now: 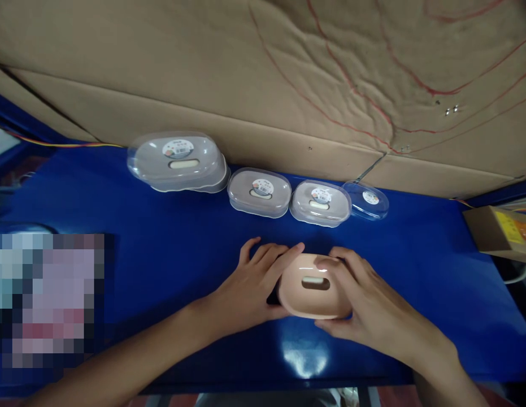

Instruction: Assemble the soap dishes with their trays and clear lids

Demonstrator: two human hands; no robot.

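Peach oval plastic box with a slotted top, held between two hands over the near part of a glossy blue table.
Left hand cups one end, right hand clasps the other, fingers partly curled against it; beyond stand two small grey oval boxes with clear lids, a loose clear oval lid, a larger clear-lidded grey box, then brown cardboard.

Rounded peach box, slot upward
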